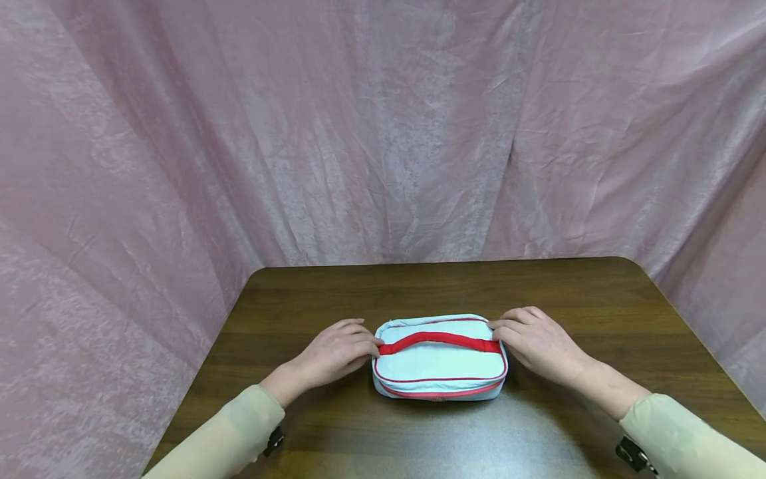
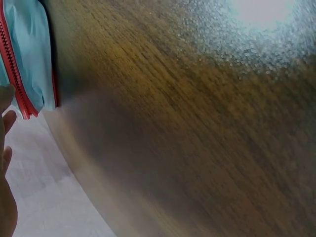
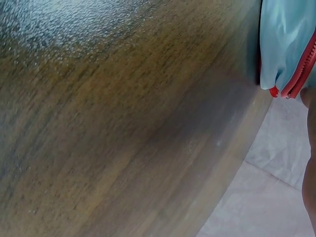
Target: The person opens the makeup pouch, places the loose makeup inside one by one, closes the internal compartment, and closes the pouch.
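A pale blue zip pouch (image 1: 443, 367) with red piping lies flat on the brown wooden table, its red strap handle (image 1: 439, 338) facing up. Along its side runs a red zipper (image 2: 14, 64), which the right wrist view also shows near the pouch's other end. My left hand (image 1: 340, 349) touches the left end of the pouch, fingertips right by the strap's end. At the opposite end, the fingertips of my right hand (image 1: 538, 342) rest on the upper right edge. Only slivers of each hand show in the wrist views.
The wooden table (image 1: 335, 432) has rounded far corners, and light glares off its near part. Pinkish crushed-velvet curtain (image 1: 383, 133) hangs behind it and at both sides. Each pale green sleeve has a small dark device (image 1: 634, 456) at the wrist.
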`<state>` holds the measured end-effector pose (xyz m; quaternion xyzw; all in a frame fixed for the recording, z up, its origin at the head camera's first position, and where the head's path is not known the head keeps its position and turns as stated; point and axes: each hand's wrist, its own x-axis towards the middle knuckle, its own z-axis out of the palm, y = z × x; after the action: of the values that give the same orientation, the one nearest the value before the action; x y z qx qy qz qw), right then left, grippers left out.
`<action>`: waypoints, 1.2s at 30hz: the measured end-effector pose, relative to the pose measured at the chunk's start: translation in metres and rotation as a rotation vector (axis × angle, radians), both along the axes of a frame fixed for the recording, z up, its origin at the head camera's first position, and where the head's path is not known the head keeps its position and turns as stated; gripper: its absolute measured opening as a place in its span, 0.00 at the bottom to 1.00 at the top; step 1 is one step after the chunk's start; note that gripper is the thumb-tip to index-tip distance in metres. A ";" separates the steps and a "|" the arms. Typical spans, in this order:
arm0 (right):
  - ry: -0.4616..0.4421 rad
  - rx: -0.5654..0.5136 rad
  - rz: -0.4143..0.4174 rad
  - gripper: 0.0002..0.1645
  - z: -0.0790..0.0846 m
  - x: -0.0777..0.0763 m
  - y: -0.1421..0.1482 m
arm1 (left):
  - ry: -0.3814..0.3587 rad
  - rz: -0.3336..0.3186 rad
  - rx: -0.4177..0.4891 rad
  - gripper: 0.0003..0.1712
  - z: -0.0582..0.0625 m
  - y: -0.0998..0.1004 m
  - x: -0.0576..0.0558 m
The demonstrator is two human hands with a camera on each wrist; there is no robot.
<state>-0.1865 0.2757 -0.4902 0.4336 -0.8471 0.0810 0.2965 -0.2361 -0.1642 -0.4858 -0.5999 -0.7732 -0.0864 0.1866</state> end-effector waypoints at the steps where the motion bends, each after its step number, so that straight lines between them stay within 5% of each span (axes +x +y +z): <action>1: -0.005 -0.002 0.002 0.26 0.000 0.000 0.000 | -0.010 0.001 -0.002 0.15 0.000 0.000 0.000; 8: -0.038 -0.005 -0.019 0.15 0.003 0.002 0.003 | -0.061 0.021 0.009 0.19 0.004 -0.002 0.002; 16: -0.041 -0.089 -0.067 0.22 0.016 0.000 0.007 | -0.117 0.108 0.082 0.21 0.017 -0.003 0.000; 24: -0.153 -0.208 -0.202 0.23 0.029 -0.007 0.005 | -0.149 0.225 0.091 0.21 0.032 0.010 -0.001; 30: -0.343 -0.252 -0.269 0.24 0.035 -0.015 0.002 | -0.148 0.287 0.056 0.21 0.053 0.036 -0.001; 36: -0.690 -0.253 -0.284 0.22 0.037 -0.026 0.004 | -0.200 0.313 -0.025 0.22 0.071 0.073 0.007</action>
<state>-0.2125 0.2796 -0.4529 0.2192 -0.9320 0.2837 0.0534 -0.2290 -0.0917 -0.4146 -0.4630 -0.8728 -0.1058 0.1126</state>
